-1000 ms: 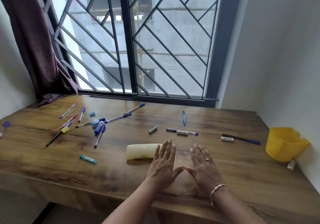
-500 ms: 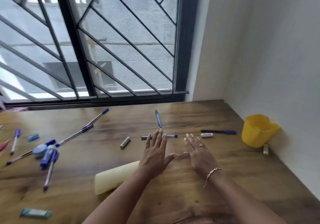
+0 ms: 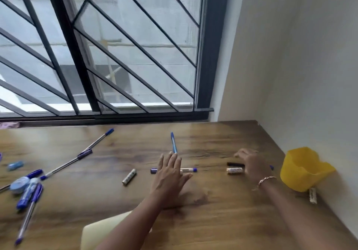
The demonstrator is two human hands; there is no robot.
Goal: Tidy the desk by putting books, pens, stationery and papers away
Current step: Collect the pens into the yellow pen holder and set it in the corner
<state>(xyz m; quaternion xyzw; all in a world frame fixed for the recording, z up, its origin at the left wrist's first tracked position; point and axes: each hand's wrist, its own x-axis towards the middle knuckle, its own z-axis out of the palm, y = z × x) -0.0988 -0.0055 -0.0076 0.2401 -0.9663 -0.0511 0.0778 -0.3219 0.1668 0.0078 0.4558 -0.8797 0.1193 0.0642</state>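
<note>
Pens (image 3: 173,143) scattered on desk (image 3: 213,220), left hand (image 3: 170,174) spread flat over one, right hand (image 3: 253,164) arched over black pen (image 3: 235,164) (hold unclear), yellow cup (image 3: 302,168) near.

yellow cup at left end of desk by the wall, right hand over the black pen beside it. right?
No. The head view shows the yellow cup at the right end of the desk, by the wall. The right hand is over the black pen beside it.

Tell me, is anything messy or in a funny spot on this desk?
Yes. Pens lie scattered over the desk, none visible in the yellow holder. One small white tube lies against the wall beside the holder.
</note>
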